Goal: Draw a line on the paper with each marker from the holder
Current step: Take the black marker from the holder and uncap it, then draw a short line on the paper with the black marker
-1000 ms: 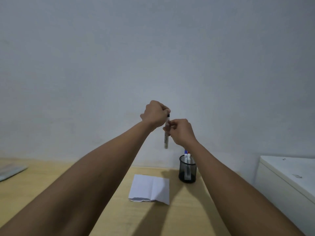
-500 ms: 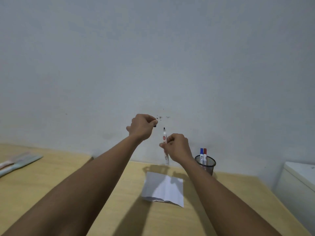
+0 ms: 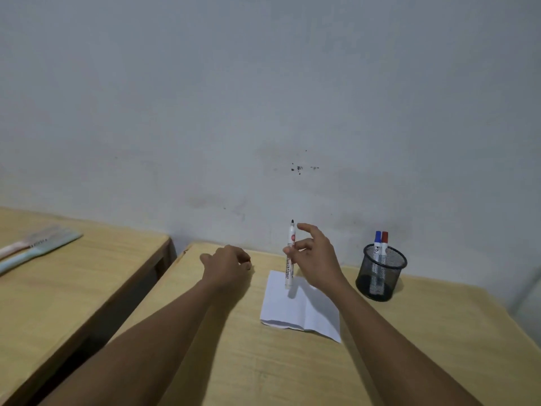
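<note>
Right hand (image 3: 317, 259) holds the black marker (image 3: 289, 256) upright above the paper (image 3: 301, 312), nib up at 12 o'clock, butt end down over the sheet's far-left part. Hold looks loose: thumb and a bent finger pinch the barrel mid-length, index finger lifted clear, other fingers spread. Left hand (image 3: 227, 263) sits at 9 o'clock of the marker, curled shut low over the table (image 3: 234, 361); the cap is probably inside the fist, but it is hidden and I cannot confirm. Paper lies flat, creased down the middle, no lines visible on it. Holder (image 3: 381, 272), black mesh, stands at 3 o'clock of the paper, well apart, with a blue marker (image 3: 378, 244) and a red marker (image 3: 384, 244) upright inside, both capped. A second table (image 3: 87, 273) lies at 9 o'clock with pale flat items on it, too blurred to name. Judgement: first marker is uncapped but wrong way up, so the next move is a flip in the fingers to bring the nib down. Risks: the pinch is light and the flip is one-handed, so the barrel could slip and drop, marking the table or rolling off. Nothing pins the paper, so a stroke could drag it or bunch it at the crease. Wet nib near the fingers could smear skin. A swing toward 3 o'clock could tip the holder.
</note>
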